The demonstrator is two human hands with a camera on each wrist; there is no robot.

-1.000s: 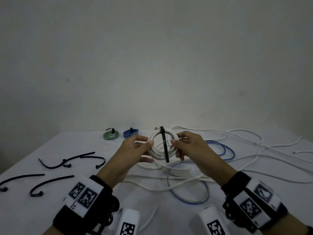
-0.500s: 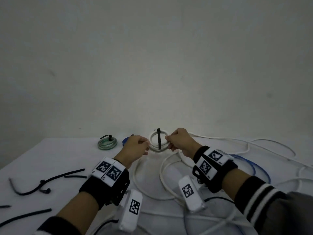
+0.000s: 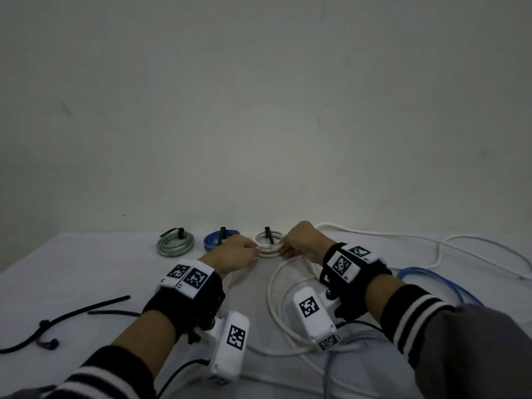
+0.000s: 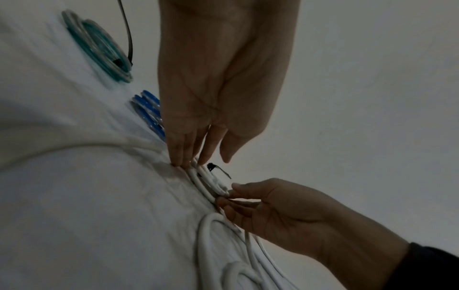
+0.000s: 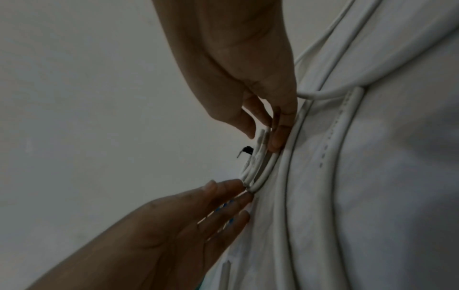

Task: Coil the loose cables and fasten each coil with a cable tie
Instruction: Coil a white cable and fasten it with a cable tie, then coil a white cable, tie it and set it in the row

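Note:
A white cable coil (image 3: 269,246) bound by a black cable tie (image 3: 268,236) lies on the white table at the back, just right of the blue coil. My right hand (image 3: 283,245) pinches its right edge between thumb and fingers (image 5: 278,137). Straight fingers of my left hand (image 3: 257,249) touch the left edge, the thumb apart (image 4: 228,153). In the wrist views the white coil (image 4: 208,180) lies flat on the cloth, its tie head (image 5: 247,150) sticking up.
A tied green coil (image 3: 175,244) and a tied blue coil (image 3: 220,240) lie left of the white one. Loose white cables (image 3: 273,300) and a blue cable (image 3: 431,279) sprawl under and right of my right arm. Spare black ties (image 3: 86,309) lie at the left.
Both hands carried the tied white coil away from me and down onto the table beside the blue coil. My arms are stretched further forward.

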